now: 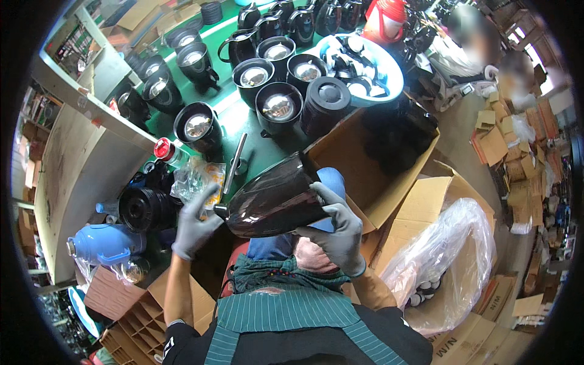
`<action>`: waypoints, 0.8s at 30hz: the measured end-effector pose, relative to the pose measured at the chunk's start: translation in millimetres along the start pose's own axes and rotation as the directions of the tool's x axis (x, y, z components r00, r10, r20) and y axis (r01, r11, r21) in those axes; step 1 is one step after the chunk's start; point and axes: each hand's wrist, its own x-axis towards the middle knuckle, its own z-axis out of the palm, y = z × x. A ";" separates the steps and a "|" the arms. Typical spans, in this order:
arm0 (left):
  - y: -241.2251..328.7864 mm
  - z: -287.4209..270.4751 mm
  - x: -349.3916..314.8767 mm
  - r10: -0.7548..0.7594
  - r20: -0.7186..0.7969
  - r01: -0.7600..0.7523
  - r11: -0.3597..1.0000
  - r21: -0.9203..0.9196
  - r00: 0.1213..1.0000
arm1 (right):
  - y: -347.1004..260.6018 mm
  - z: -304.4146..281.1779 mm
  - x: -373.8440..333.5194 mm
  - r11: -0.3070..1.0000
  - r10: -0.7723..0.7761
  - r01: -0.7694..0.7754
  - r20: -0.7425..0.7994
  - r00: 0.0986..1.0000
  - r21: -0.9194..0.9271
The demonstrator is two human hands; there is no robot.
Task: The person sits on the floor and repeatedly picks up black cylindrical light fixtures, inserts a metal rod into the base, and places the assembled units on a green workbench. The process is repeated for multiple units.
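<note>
My right hand (337, 228), in a grey glove, grips a glossy black flask shell (277, 198) by its wide end, thumb and fingers on either side. The shell lies tilted above my lap, its narrow end with a short black stub pointing left. By that stub is my left hand (198, 222), also gloved, with its fingers apart; it appears to hold nothing. Beyond the shell, a metal rod (235, 164) stands on the green table (261, 146). A clear plastic bag (198, 179) and a red-capped container (170, 151) are near my left hand.
Several black flask bodies (278, 106) with silvery insides stand on the table. A light-blue basin (389, 73) holds black and white parts. Cardboard boxes (413, 213) are at my right, one plastic-lined. A blue flask (109, 243) and partitioned carton (137, 322) are left.
</note>
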 end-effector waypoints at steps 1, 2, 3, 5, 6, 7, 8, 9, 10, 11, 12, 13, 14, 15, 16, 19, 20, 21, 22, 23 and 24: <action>-18.8 29.5 -12.6 -0.092 0.065 0.110 0.920 -0.377 0.994 | -2.6 1.9 -3.3 1.000 0.027 -0.026 -0.039 0.999 0.008; -29.4 43.2 -12.2 -0.160 0.095 0.186 0.866 -0.464 0.982 | -4.3 2.9 -3.9 1.000 0.000 0.000 -0.050 0.999 -0.006; -40.7 57.0 -13.4 -0.229 0.121 0.257 0.793 -0.552 0.966 | -7.4 4.9 -3.6 0.999 -0.026 0.025 -0.050 0.998 -0.024; -38.5 71.7 -6.5 -0.211 0.108 0.237 0.841 -0.487 0.972 | -11.4 6.1 1.8 0.995 -0.075 0.074 -0.029 0.997 -0.063; -67.9 75.7 -5.1 -0.202 0.169 0.263 0.756 -0.600 0.965 | -12.1 6.5 7.1 0.993 -0.095 0.093 -0.011 0.995 -0.077; -78.5 72.1 -3.7 -0.160 0.227 0.257 0.821 -0.509 0.961 | -11.8 5.5 10.2 0.990 -0.108 0.108 0.004 0.994 -0.092; -89.2 70.0 -2.0 -0.114 0.287 0.232 0.877 -0.421 0.951 | -2.4 0.4 10.1 0.987 -0.081 0.091 0.086 0.993 -0.131; -99.8 67.8 -0.2 -0.069 0.344 0.191 0.923 -0.334 0.936 | 0.7 2.3 10.7 0.993 -0.060 0.068 0.093 0.994 -0.094; -146.2 90.0 -15.2 -0.056 0.282 0.227 0.749 -0.623 0.958 | 2.1 10.3 12.8 0.998 -0.051 0.055 0.115 0.992 -0.037; -156.4 100.4 -14.2 -0.061 0.282 0.240 0.707 -0.665 0.958 | 5.4 18.0 14.1 0.999 -0.037 0.037 0.128 0.991 0.008; -152.4 109.8 -2.6 -0.080 0.317 0.279 0.700 -0.657 0.945 | 8.3 21.6 10.5 0.996 -0.010 0.019 0.108 0.994 -0.083; -148.0 113.1 6.4 -0.088 0.341 0.300 0.707 -0.641 0.936 | 8.7 22.5 15.2 0.997 -0.034 0.043 0.136 0.990 -0.060; -146.6 113.2 10.7 -0.097 0.359 0.317 0.710 -0.629 0.928 | 8.1 19.7 20.6 0.996 -0.023 0.040 0.215 0.976 -0.074; -144.3 114.3 10.9 -0.107 0.375 0.334 0.714 -0.615 0.921 | 7.8 16.1 27.0 0.995 -0.010 0.037 0.292 0.956 -0.088; -141.4 113.2 11.9 -0.112 0.389 0.346 0.715 -0.607 0.914 | 9.5 7.1 42.0 0.999 0.003 0.011 0.383 0.924 -0.035; -143.3 108.1 3.8 -0.150 0.390 0.372 0.717 -0.590 0.908 | 57.1 -21.4 119.3 0.932 -0.262 0.316 0.272 0.926 -0.177; -144.4 108.1 0.6 -0.162 0.388 0.376 0.725 -0.578 0.908 | 53.5 -18.9 149.8 0.973 -0.030 0.047 0.079 0.996 -0.227; -143.5 109.9 0.3 -0.166 0.392 0.379 0.732 -0.566 0.905 | 80.7 -30.1 184.7 0.698 -0.292 0.266 0.074 0.954 -0.665; -142.6 113.1 4.1 -0.158 0.406 0.379 0.744 -0.550 0.900 | 106.3 -36.0 205.4 0.538 -0.222 0.170 0.056 0.973 -0.826; -141.1 115.8 7.1 -0.150 0.417 0.374 0.761 -0.530 0.896 | 127.3 -39.7 221.7 0.342 -0.161 0.080 0.026 0.987 -0.936; -140.3 116.9 8.8 -0.141 0.427 0.367 0.778 -0.510 0.893 | 142.7 -45.2 233.9 0.328 -0.087 0.082 0.057 0.995 -0.941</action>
